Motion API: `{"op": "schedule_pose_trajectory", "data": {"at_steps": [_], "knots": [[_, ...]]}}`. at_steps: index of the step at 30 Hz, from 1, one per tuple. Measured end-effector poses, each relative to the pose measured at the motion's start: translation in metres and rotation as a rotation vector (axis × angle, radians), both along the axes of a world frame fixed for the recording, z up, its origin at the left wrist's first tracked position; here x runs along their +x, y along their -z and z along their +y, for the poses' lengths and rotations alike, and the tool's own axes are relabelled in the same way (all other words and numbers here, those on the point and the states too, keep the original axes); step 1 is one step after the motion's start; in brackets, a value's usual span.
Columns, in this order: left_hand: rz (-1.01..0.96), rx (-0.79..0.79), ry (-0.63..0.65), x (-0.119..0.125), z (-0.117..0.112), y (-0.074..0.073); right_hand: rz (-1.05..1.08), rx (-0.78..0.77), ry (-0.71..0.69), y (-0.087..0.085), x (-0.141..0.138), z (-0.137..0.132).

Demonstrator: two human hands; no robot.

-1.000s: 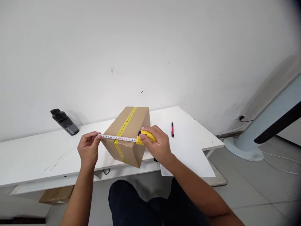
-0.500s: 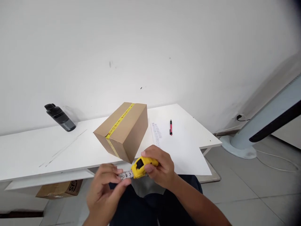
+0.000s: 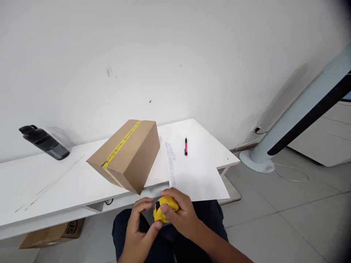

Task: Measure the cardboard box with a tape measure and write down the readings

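Note:
A yellow tape measure (image 3: pixel 168 203) with a black patch is in my right hand (image 3: pixel 183 210), whose fingers wrap its top and side above my lap. My left hand (image 3: pixel 139 230) is at the case's front end, thumb tip against or very close to its lower edge. The left fingers are apart from the thumb, and no blade shows between them. Just beyond my hands, a taped cardboard box (image 3: pixel 142 160) sits tilted in view near the front edge of the white table (image 3: pixel 63 186). Right of the box lies a sheet of paper (image 3: pixel 200 179) with printed lines, a red and black pen (image 3: pixel 186 147) on it.
A dark bottle (image 3: pixel 45 143) stands at the table's left by the wall. Below the tabletop is another cardboard box (image 3: pixel 51 233). To the right, a pale tower appliance (image 3: pixel 263 153) stands on the tiled floor, its cable trailing beside it.
The tape blade that my left fingers pinched no longer shows; it is back in the case. My left hand has loosened. The view has turned right, shifting the scene leftward.

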State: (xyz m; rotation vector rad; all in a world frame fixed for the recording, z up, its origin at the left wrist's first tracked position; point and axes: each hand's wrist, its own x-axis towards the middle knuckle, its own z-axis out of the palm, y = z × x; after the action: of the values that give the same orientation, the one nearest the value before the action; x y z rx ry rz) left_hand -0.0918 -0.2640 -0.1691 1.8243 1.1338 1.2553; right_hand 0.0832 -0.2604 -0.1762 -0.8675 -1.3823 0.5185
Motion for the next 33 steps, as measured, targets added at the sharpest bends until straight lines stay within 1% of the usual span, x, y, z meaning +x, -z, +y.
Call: {"op": "schedule_pose_trajectory", "data": {"at_steps": [2,4,7,9,10,11,12,14,15,16,19,21,24,27,29,30,33], "knots": [[-0.019,-0.162,0.094,0.007,0.005,0.002,0.047,-0.107,-0.016,0.009,0.002,-0.002],[0.002,-0.327,0.186,0.016,0.013,0.001,0.048,-0.21,-0.012,0.013,0.008,-0.004],[-0.078,-0.471,0.24,0.033,0.032,-0.002,-0.009,-0.356,-0.032,0.013,0.025,-0.007],[-0.161,-0.527,0.272,0.049,0.051,-0.002,-0.028,-0.393,-0.057,0.011,0.042,-0.004],[-0.182,-0.546,0.292,0.058,0.063,-0.002,-0.043,-0.382,-0.036,0.011,0.052,0.001],[-0.198,-0.561,0.306,0.069,0.076,-0.001,-0.075,-0.356,0.018,0.01,0.064,0.008],[-0.222,-0.57,0.313,0.081,0.09,0.0,-0.127,-0.329,0.09,0.01,0.077,0.019],[-0.289,-0.567,0.293,0.105,0.122,0.001,-0.269,-0.294,0.318,0.009,0.107,0.047],[-0.325,-0.56,0.278,0.116,0.139,0.001,-0.437,-0.334,0.43,0.007,0.123,0.064],[-0.358,-0.553,0.26,0.126,0.155,0.0,-0.681,-0.411,0.51,0.004,0.14,0.083],[-0.416,-0.566,0.233,0.148,0.197,-0.002,-0.938,-0.499,0.466,-0.008,0.182,0.136],[-0.422,-0.601,0.256,0.153,0.217,-0.002,-1.077,-0.528,0.402,-0.013,0.198,0.164],[-0.426,-0.644,0.328,0.151,0.235,0.002,-1.23,-0.545,0.299,-0.012,0.205,0.191],[-0.454,-0.649,0.386,0.147,0.246,0.006,-1.442,-0.44,0.234,-0.005,0.201,0.203],[-0.476,-0.609,0.417,0.146,0.253,0.009,-1.577,-0.332,0.237,-0.002,0.196,0.206],[-0.48,-0.583,0.427,0.146,0.257,0.011,-1.612,-0.292,0.249,-0.001,0.193,0.207],[-0.472,-0.52,0.385,0.146,0.266,0.018,-1.612,-0.239,0.3,0.003,0.182,0.211]]}}
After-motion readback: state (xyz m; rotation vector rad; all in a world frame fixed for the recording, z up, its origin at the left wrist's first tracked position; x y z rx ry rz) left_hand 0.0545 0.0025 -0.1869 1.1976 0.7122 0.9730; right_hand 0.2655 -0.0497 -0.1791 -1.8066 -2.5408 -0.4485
